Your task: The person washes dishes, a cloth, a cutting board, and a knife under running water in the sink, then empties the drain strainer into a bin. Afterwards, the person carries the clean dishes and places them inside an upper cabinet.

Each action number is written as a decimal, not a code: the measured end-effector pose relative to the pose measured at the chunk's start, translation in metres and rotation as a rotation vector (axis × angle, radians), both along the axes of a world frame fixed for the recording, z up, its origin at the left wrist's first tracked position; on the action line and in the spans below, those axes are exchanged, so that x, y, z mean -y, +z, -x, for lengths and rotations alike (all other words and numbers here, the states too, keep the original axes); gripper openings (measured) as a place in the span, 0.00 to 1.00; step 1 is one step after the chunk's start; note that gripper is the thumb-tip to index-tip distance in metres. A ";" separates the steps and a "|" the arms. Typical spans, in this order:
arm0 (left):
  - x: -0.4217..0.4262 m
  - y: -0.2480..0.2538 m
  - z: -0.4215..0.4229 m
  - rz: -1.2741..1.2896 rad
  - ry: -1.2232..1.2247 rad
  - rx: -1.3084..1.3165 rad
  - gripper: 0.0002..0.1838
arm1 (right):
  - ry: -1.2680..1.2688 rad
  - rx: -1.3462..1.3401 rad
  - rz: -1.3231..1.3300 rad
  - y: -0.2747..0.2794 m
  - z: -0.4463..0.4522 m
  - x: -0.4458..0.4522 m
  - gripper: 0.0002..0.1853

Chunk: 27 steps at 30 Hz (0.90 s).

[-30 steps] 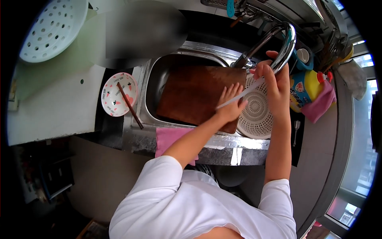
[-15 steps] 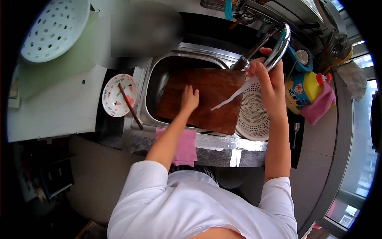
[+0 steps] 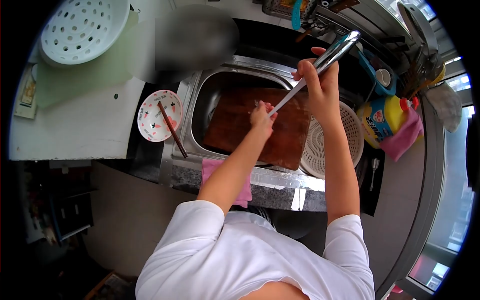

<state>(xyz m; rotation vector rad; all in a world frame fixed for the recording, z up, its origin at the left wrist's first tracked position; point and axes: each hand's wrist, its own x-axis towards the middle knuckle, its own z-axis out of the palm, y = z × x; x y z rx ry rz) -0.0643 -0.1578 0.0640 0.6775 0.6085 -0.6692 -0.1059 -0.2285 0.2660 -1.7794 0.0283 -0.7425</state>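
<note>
My right hand (image 3: 321, 86) is closed around the chrome faucet spout (image 3: 339, 50), which points down and left. A thin stream of water (image 3: 291, 97) runs from it onto my left hand (image 3: 262, 116). That hand is held over the brown wooden cutting board (image 3: 285, 145), its fingers loosely curled and apart, with water splashing at them. Nothing shows in it. The board lies across the steel sink (image 3: 196, 107), its right end beside a white perforated basket (image 3: 345, 142).
Left of the sink, a patterned bowl (image 3: 146, 120) has chopsticks (image 3: 172, 131) across it. A pink cloth (image 3: 210, 170) hangs over the front edge. On the right stand a yellow detergent bottle (image 3: 394, 112) with a pink cloth (image 3: 404, 136) and a blue container (image 3: 371, 70).
My left hand has lifted off the board and moved right into the water stream. My right hand, still on the spout, has swung it left; the stream now meets my left hand.
</note>
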 end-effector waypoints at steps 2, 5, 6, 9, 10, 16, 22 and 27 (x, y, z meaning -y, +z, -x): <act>0.016 0.001 0.028 -0.039 -0.023 0.166 0.12 | 0.014 0.001 -0.015 0.002 0.000 -0.001 0.20; 0.053 -0.005 0.048 -0.441 -0.285 1.127 0.15 | 0.031 0.009 -0.041 0.000 -0.001 -0.002 0.19; 0.065 0.002 0.050 -0.535 -0.384 1.254 0.18 | 0.036 0.024 -0.067 -0.001 -0.001 -0.003 0.19; 0.070 -0.001 0.028 -0.733 -0.515 1.747 0.24 | 0.030 -0.009 -0.027 0.001 0.002 -0.003 0.19; 0.069 -0.013 0.011 -0.779 -0.530 1.905 0.26 | 0.042 -0.005 -0.019 0.001 0.002 -0.001 0.19; -0.007 -0.085 -0.072 -1.359 -0.781 1.451 0.33 | 0.043 -0.023 0.051 0.003 0.002 -0.001 0.19; -0.066 -0.126 -0.076 -1.403 -0.627 0.850 0.22 | 0.093 0.021 -0.016 0.000 -0.007 -0.001 0.19; -0.039 -0.039 -0.032 -0.192 -0.136 0.109 0.11 | 0.063 0.041 -0.071 -0.001 -0.025 -0.009 0.20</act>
